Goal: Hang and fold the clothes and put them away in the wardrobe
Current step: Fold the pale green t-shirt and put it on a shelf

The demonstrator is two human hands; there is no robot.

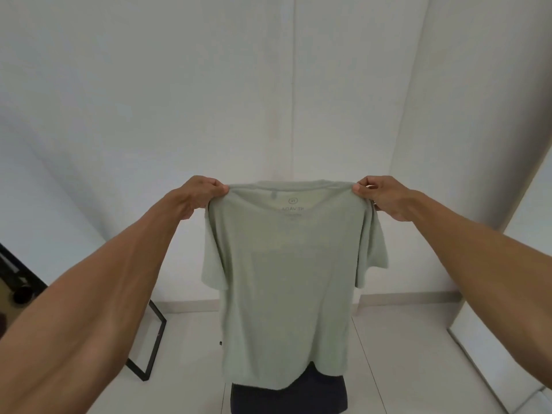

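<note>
A pale green T-shirt [283,279] hangs full length in front of me, its neck at the top and a faint printed label showing through below the collar. My left hand [198,195] pinches the left shoulder of the shirt. My right hand [380,195] pinches the right shoulder at the same height. Both arms are stretched forward and the shirt is spread between them. Its sleeves droop at the sides and its hem hangs just above a dark garment [288,395] that lies on the floor below.
A black metal frame [149,342] leans at the lower left beside a dark table edge [12,270]. White walls stand ahead, and a white panel [478,264] rises at the right. The floor is pale tile.
</note>
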